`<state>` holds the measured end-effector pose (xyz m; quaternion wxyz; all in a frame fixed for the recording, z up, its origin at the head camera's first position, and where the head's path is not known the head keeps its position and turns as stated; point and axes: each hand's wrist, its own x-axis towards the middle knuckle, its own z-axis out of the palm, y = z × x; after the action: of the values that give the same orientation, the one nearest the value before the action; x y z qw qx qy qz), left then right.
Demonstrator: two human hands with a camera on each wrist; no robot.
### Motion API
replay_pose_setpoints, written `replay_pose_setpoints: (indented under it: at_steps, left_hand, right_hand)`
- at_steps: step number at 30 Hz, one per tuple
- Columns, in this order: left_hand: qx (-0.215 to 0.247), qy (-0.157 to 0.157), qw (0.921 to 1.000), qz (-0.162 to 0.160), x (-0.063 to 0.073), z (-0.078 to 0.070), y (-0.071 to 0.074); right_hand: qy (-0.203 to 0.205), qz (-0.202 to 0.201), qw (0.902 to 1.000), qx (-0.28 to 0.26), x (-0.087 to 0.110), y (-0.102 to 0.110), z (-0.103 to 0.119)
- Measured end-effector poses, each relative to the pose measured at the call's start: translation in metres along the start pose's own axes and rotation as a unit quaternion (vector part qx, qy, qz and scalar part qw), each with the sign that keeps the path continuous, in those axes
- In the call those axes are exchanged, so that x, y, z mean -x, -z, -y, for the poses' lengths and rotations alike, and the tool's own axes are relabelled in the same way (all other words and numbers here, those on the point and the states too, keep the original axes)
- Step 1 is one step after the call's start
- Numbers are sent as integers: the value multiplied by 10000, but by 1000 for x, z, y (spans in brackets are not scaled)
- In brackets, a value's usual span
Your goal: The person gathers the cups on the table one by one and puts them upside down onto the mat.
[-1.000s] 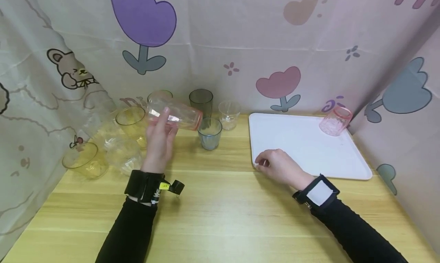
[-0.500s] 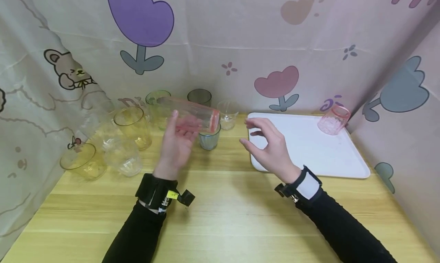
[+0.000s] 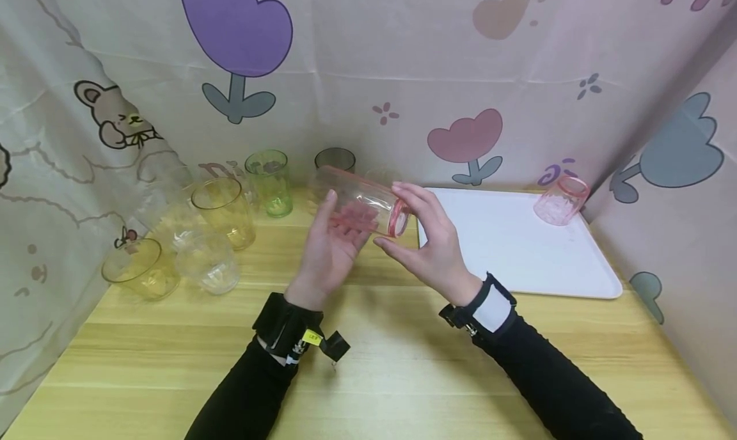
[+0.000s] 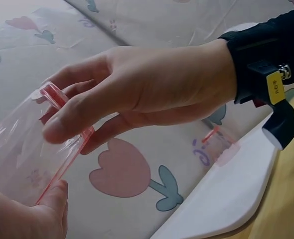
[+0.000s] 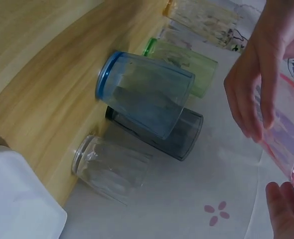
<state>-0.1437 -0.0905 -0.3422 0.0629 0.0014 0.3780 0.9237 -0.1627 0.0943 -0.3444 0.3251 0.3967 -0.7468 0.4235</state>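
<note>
A clear pink drinking glass [image 3: 368, 200] hangs tilted over the table, its thick pink base toward the right. My left hand [image 3: 336, 251] holds it from below, palm up, with fingers round its side, which the right wrist view shows. At the base end, my right hand [image 3: 428, 242] has its fingers over the top edge and its thumb underneath. In the left wrist view, the right thumb and fingers straddle the pink base. Behind the held glass, a blue glass [image 5: 144, 92] and a clear glass [image 5: 112, 167] are hidden or barely visible in the head view.
A white tray [image 3: 501, 254] lies at the right, with a pink glass [image 3: 561, 201] at its far right corner. Yellow glasses [image 3: 221, 203] and clear ones stand at left. A green glass [image 3: 270, 184] and a dark grey glass [image 3: 335, 159] stand near the back curtain.
My left hand has carried the pink glass rightward from the glasses at left. My right hand has left the tray's edge, spread, and come round the glass's base.
</note>
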Motion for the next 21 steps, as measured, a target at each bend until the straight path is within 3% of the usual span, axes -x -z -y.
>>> replay_pose_setpoints:
  at_steps: [11,16,21]
  left_hand:
    - [-73,72,9999,-87,0,11,-7]
    - [-190,100,9996,185,-1,16,-9]
    - [-512,2,9973,532,-5,19,-10]
  right_hand:
    - [-188,-72,9995,-238,4,5,-1]
    - [-169,-210,9993,-263,5,14,-2]
    - [-423,-419,9977,-315,2,28,-3]
